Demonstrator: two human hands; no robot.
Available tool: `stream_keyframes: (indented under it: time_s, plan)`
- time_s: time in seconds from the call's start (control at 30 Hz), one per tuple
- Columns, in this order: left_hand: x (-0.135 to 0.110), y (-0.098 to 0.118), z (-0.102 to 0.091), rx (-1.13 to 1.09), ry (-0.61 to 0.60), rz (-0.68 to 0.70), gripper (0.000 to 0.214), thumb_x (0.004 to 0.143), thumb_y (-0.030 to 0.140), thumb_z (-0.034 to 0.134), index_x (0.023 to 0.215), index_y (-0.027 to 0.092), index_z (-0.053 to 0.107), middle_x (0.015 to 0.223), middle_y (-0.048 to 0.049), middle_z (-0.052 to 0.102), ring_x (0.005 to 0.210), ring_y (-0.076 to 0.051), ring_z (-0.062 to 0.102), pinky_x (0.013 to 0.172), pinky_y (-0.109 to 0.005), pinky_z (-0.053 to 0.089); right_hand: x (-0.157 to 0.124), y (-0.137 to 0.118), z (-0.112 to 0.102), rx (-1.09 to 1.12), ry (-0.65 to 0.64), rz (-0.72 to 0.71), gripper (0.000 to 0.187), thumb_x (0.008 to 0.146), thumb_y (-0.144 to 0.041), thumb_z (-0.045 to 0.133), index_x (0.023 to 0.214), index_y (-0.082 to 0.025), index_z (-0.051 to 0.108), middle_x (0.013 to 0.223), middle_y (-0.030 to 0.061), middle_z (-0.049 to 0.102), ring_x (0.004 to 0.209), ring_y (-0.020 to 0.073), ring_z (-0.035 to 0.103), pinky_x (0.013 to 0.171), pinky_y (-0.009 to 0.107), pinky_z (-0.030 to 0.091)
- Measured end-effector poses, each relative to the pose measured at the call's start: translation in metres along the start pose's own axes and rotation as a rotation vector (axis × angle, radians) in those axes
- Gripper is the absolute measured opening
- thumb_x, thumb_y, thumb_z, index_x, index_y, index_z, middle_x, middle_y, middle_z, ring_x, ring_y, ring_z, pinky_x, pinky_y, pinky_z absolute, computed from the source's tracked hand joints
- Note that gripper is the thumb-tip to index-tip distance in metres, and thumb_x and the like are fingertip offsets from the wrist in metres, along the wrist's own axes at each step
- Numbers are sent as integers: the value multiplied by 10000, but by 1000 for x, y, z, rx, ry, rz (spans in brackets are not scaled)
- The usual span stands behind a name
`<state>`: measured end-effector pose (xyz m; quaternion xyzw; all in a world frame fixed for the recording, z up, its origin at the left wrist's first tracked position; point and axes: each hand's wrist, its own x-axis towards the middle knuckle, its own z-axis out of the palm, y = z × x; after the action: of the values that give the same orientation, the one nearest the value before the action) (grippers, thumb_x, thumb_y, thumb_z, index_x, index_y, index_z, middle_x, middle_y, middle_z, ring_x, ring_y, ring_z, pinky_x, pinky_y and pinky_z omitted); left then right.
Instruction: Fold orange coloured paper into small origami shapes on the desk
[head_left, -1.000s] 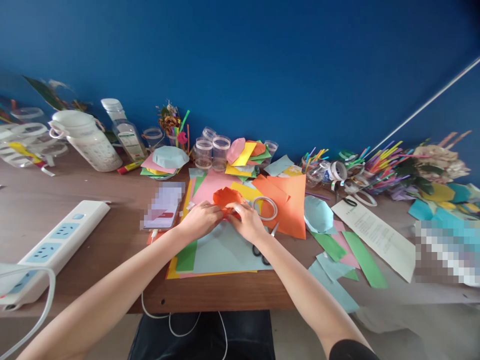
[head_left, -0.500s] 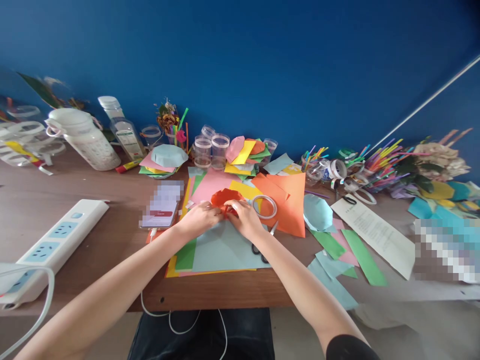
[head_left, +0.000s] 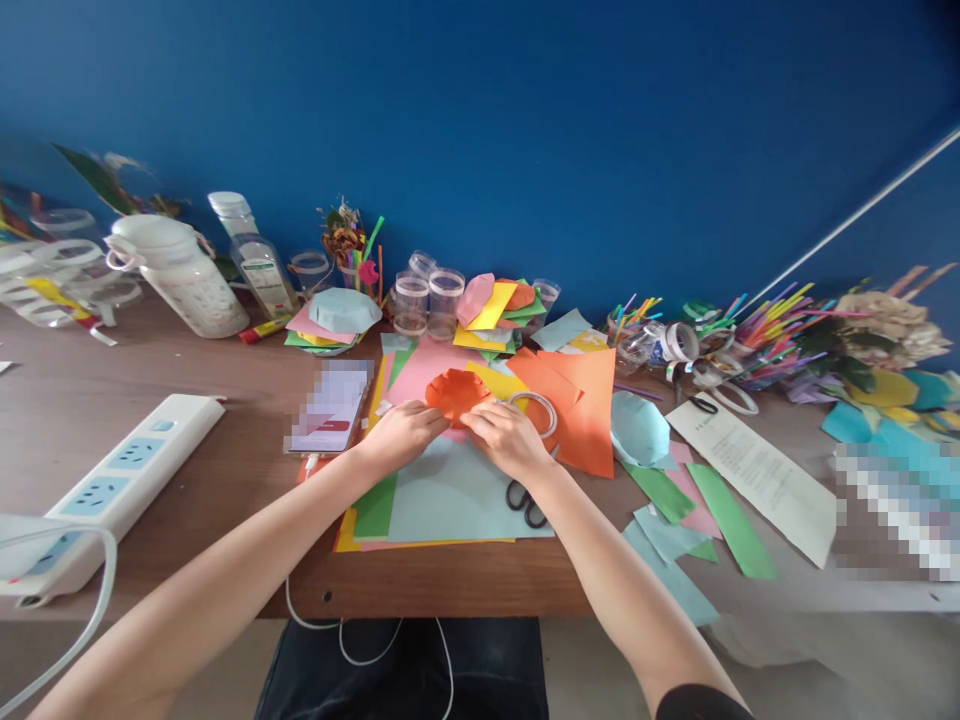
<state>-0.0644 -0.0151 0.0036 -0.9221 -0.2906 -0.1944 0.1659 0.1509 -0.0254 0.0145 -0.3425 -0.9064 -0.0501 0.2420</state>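
Between my hands is a shallow orange paper bowl (head_left: 456,393) with a folded, creased rim. My left hand (head_left: 409,430) pinches its near left edge, and my right hand (head_left: 510,432) grips the near right edge; the fingertips hide part of the rim. Underneath lies a stack of coloured sheets with a light blue sheet (head_left: 465,495) on top. A roll of white tape (head_left: 551,410) rests just beyond my right hand. Black-handled scissors (head_left: 527,503) lie partly under my right wrist. Farther right sits a light blue paper bowl (head_left: 640,428).
A phone (head_left: 330,405) on a cable lies left, with a white power strip (head_left: 124,490) beyond it. Clear cups (head_left: 446,300), stacked paper bowls (head_left: 343,312), bottles and bundles of coloured sticks line the wall. Green strips (head_left: 731,520) and a printed sheet (head_left: 757,475) lie right.
The orange paper bowl has opened out and tilted, so more of its surface shows. My fingers have moved from its middle to the near rim. The view has shifted slightly.
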Motion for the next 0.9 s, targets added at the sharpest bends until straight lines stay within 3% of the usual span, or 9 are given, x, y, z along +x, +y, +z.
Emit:
stream_keyframes:
  time_s: [0.27, 0.53, 0.67, 0.9]
  plan:
    - [0, 0, 1, -103, 51, -113, 210, 930, 120, 403, 895, 170, 604, 727, -8, 618, 616, -126, 552, 580, -254, 437, -2, 7, 15, -80, 6, 63, 239, 901, -130, 476, 1060, -187, 645, 1056, 101, 690, 1004, 197, 634, 843, 321, 509]
    - [4, 3, 5, -105, 149, -31, 187, 947, 201, 439, 917, 155, 617, 844, -54, 659, 774, -164, 619, 708, -310, 472, 0, 2, 11, -23, -73, 56, 226, 902, -112, 471, 1049, -184, 626, 1047, 89, 688, 967, 182, 640, 798, 280, 492]
    - [3, 2, 5, -72, 116, -5, 223, 947, 134, 402, 937, 157, 623, 871, -62, 667, 818, -169, 615, 735, -319, 462, 1, 0, 10, 14, -117, 78, 232, 896, -103, 487, 1071, -202, 603, 992, 64, 696, 917, 169, 647, 732, 248, 477]
    - [3, 0, 3, -106, 45, 3, 264, 929, 81, 373, 964, 159, 622, 904, -72, 674, 915, -180, 602, 812, -348, 453, 2, 3, 14, 68, -86, 109, 201, 905, -172, 506, 1079, -217, 597, 978, 64, 702, 902, 178, 655, 742, 252, 491]
